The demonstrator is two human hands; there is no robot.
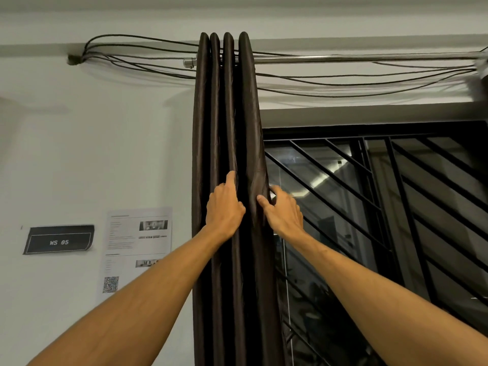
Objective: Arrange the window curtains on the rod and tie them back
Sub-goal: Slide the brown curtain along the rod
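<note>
- So your curtain [227,128] is bunched into a tight stack of folds at the left end of the curtain rod [356,58], hanging straight down along the left edge of the barred window [383,207]. Its long axis is dead vertical, top to bottom of view.
- Your left hand [224,207] rests flat on the front of the middle folds, index finger pointing up the fabric, the other fingers curled loosely, not really pinching anything.
- Your right hand [284,212] is on the rightmost fold, the outer edge by the glass. Thumb in front, fingers [277,190] wrapped behind, so it's clamped on that edge.
- Both hands touch the cloth at about the same height; the right one is the one with an actual hold, and the bare rod runs off to its right.
- Looks-wise: dark brown, slightly glossy, smooth rounded pleats up top, a bit rumpled near your right hand.
- No tieback in sight, so I'd guess tying comes later.
</note>
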